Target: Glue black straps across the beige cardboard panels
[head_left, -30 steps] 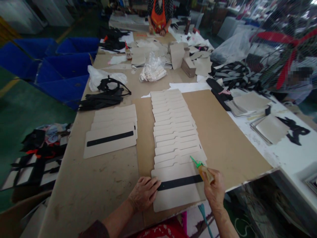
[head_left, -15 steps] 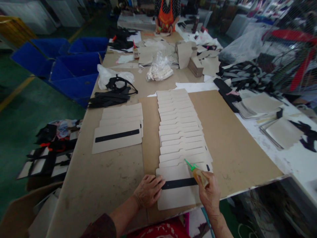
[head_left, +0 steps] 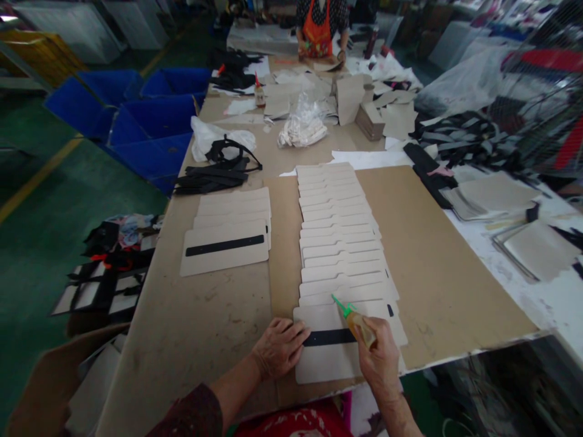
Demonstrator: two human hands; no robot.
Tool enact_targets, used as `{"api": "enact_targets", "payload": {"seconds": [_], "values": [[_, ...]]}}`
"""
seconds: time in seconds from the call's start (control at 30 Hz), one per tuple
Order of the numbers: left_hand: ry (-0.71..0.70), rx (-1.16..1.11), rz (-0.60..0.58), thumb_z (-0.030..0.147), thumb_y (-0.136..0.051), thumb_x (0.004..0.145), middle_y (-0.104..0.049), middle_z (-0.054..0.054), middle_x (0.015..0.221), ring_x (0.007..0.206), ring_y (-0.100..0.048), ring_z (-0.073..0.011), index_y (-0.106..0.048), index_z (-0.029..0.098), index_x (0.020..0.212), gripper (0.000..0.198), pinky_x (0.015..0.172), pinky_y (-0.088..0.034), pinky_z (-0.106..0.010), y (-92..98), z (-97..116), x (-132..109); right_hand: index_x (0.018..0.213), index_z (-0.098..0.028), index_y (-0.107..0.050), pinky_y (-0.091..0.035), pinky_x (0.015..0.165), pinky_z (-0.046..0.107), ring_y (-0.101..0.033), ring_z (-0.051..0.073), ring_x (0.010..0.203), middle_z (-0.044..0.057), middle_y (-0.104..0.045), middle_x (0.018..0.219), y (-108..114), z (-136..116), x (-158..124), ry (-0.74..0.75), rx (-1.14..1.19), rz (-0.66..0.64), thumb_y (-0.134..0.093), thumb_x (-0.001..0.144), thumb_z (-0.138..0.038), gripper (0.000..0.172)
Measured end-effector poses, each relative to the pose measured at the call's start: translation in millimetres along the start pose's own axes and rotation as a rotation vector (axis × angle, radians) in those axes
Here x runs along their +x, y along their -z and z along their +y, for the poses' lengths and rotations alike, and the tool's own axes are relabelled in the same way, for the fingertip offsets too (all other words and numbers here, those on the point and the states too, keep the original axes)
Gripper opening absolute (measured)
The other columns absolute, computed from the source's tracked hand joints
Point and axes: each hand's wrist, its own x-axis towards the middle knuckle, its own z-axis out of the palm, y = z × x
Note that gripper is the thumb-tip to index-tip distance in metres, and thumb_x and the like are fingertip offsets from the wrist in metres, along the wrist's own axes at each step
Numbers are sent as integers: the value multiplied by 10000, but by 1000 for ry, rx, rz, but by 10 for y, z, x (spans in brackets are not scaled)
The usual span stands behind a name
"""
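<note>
A beige card panel (head_left: 325, 370) with a black strip (head_left: 330, 337) across it lies at the front of a long overlapping row of similar panels (head_left: 339, 237). On its left edge, by the end of the strip, rest the fingers of my left hand (head_left: 281, 347), laid down and holding nothing. My right hand (head_left: 380, 358) is wrapped round a glue bottle (head_left: 362, 328) with amber liquid and a green nozzle. The bottle tilts up and left, its tip over the front panel's upper edge; whether it touches cannot be seen. My right hand hides the strip's right part.
Left of the row lies a smaller overlapping group of panels (head_left: 228, 261). Black straps (head_left: 212, 179) and a plastic bag (head_left: 303, 124) lie farther back. Blue bins (head_left: 150, 127) stand left of the table. Across the table, a person in an orange apron (head_left: 317, 33) handles a card piece.
The bottle's nozzle has moved left along the front panel's upper edge. My left hand stays at the panel's left edge. The whole view has shifted slightly. The other person's hands now hold a card piece.
</note>
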Motion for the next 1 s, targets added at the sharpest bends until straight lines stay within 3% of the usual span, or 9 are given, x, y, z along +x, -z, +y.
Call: {"api": "enact_targets", "payload": {"seconds": [0.3,0.67,0.8,0.93,1.0], "values": [[-3,19,-33,281,-551,923,-637,-58,1252,1006,-507,-210,-571,239,1299,379,869,-373,-405,-35,-4,-20,1097,-240,-554,-566,744,332,-621,194,912,67,-607,982,-172,-217,-80,38,58,-46,-573,923,-204,179],[-12,10,28,266,-575,902,-645,-29,1238,989,-497,-209,-585,226,1279,380,860,-365,-402,-9,6,0,1101,-244,-579,-558,783,317,-633,179,938,62,-611,1015,-392,-381,-224,2,178,-129,-559,895,-157,224],[-8,11,15,271,-569,907,-647,-32,1242,989,-499,-208,-587,226,1283,379,850,-371,-400,-9,4,-5,1038,-223,-611,-549,756,319,-628,179,880,49,-628,952,-448,-380,-264,-197,312,-58,-638,878,-282,172],[-3,6,12,252,-576,903,-648,-28,1242,1014,-502,-203,-587,232,1286,384,875,-378,-394,-5,1,-8,1022,-189,-613,-540,748,348,-624,189,842,48,-642,943,-356,-192,-171,-554,426,135,-710,805,-439,346],[-1,-4,6,242,-571,906,-646,-28,1246,1019,-505,-202,-578,238,1304,399,880,-380,-393,-6,-5,-7,1016,-180,-611,-531,750,360,-618,194,829,47,-644,937,-230,-15,-54,-658,417,256,-740,750,-501,437]]}}
